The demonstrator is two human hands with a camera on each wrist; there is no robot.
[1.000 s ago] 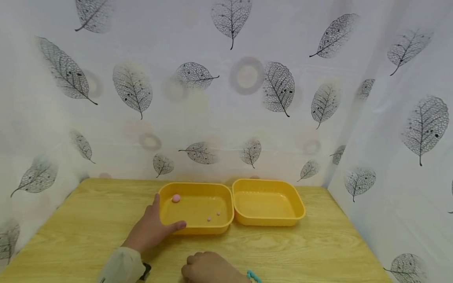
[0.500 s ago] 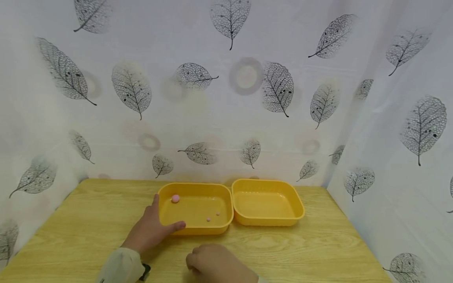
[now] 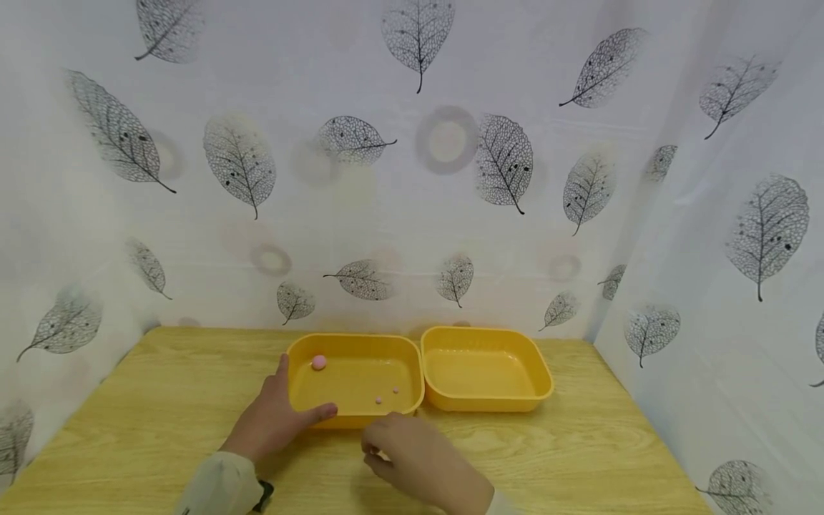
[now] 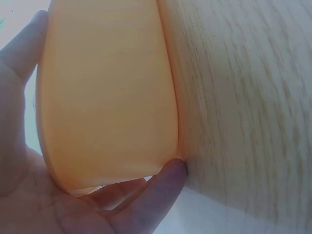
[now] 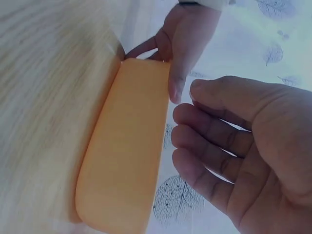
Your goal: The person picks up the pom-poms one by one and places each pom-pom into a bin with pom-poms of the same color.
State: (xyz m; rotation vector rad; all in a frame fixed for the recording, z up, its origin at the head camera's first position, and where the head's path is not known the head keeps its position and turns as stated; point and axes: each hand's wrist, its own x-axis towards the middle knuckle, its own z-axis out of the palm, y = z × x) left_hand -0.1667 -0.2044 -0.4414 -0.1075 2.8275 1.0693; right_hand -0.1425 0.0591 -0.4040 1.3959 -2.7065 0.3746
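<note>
My left hand (image 3: 277, 411) grips the left end of the left yellow plastic tray (image 3: 354, 420), its thumb on the near rim. In the left wrist view, the fingers (image 4: 156, 195) wrap the tray's end, with one fingertip low by the tabletop. A larger pink ball (image 3: 318, 363) and two tiny pink balls (image 3: 378, 400) lie in that tray. My right hand (image 3: 425, 454) is at the tray's near side, fingers bent. In the right wrist view, its thumb tip (image 5: 200, 90) overlaps the index finger; I cannot tell whether something small is between them.
A second yellow tray (image 3: 486, 406) stands right beside the first, at its right. Both rest on a wood-grain table (image 3: 515, 458). White curtains (image 3: 399, 214) printed with dark leaves hang behind the table and at its sides.
My right hand has moved from the table's front, away from me and to the right, up to the left tray's near side. The left hand and the trays have stayed put.
</note>
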